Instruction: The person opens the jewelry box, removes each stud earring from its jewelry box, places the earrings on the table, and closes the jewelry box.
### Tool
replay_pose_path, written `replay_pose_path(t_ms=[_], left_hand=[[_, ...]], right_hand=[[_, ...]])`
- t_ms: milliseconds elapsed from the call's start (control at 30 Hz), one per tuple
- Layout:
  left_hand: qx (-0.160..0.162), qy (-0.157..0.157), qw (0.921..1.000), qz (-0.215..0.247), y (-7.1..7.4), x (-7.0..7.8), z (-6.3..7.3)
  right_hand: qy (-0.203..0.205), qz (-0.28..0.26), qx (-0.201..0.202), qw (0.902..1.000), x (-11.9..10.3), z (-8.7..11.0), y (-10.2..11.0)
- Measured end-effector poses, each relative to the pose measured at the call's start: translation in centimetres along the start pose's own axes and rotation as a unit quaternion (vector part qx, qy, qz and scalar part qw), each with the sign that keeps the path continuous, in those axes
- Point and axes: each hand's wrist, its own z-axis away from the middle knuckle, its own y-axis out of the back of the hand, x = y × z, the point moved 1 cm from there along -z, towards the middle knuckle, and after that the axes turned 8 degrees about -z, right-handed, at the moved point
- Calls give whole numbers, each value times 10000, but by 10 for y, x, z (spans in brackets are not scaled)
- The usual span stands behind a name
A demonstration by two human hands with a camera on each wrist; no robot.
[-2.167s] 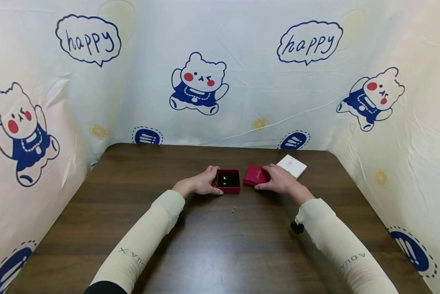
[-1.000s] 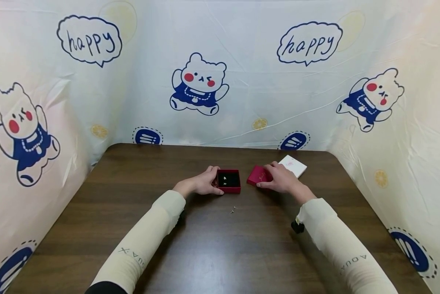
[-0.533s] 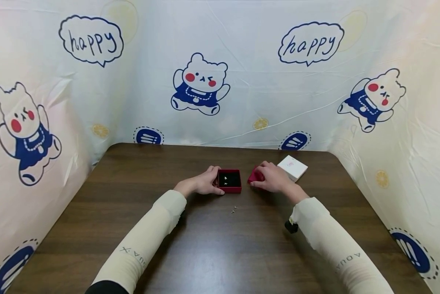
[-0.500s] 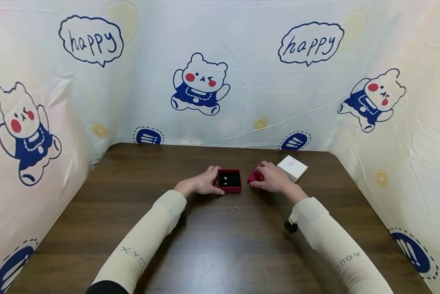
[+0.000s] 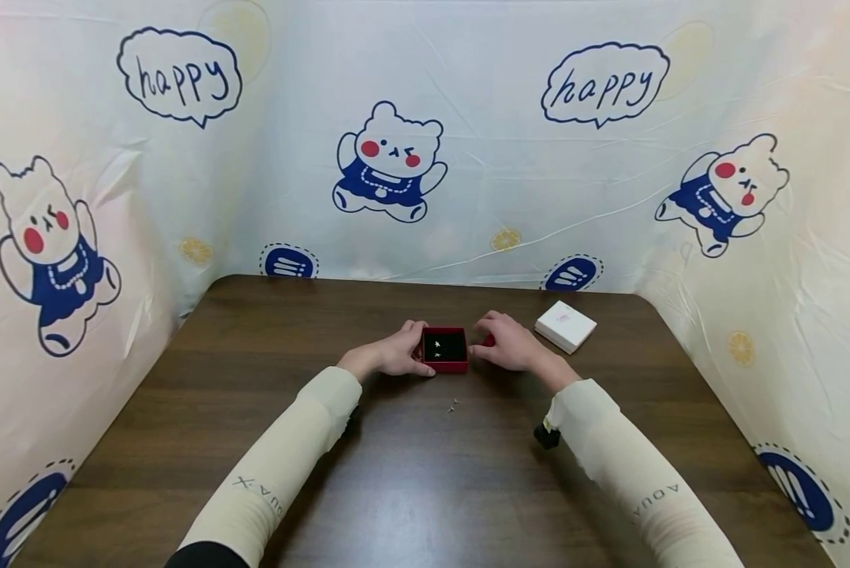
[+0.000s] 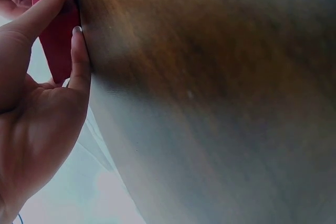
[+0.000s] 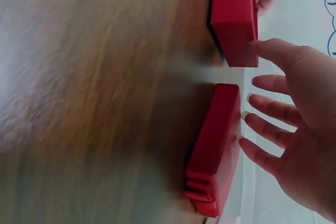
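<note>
My left hand (image 5: 394,353) grips the left side of a red jewelry box (image 5: 454,367), thumb on its front wall; the left wrist view shows the box's red side (image 6: 55,59). A black insert (image 5: 454,345) fills the box and carries two small star-shaped earrings (image 5: 436,345). Just right of the box is my right hand (image 5: 513,347), which mostly hides a red lid in the head view. In the right wrist view the lid (image 7: 212,137) with a ribbon bow lies on the table, the fingers spread loosely near its top and the thumb tip at the box's corner.
Small thin metallic pieces (image 5: 453,406) lie on the brown wooden table (image 5: 396,497) in front of the box. A white box (image 5: 567,326) with a pink print stands behind and right of my right hand. Printed cloth (image 5: 481,158) hangs around the table's back and sides.
My right hand has moved left from the lid's right side toward the jewelry box, covering the lid and exposing more of the white box. My left hand keeps its grip.
</note>
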Motion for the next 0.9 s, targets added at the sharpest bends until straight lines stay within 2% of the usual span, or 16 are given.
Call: replay_pose_path(t_ms=[233,500,700,900], left_hand=[[-2,-4,10000,34,0,1,1],[77,-90,9999,-3,1,1,1],[75,-74,9999,-24,0,-1,0],[82,-94,9999,-44,0,-1,0]], right_hand=[[327,-239,140,9991,-9,-9,-1],[574,-449,12,9973,-22,-19,-4],[761,-239,-9,9968,-30,-24,-8],[737,75,-59,9972,-37,-27,-12]])
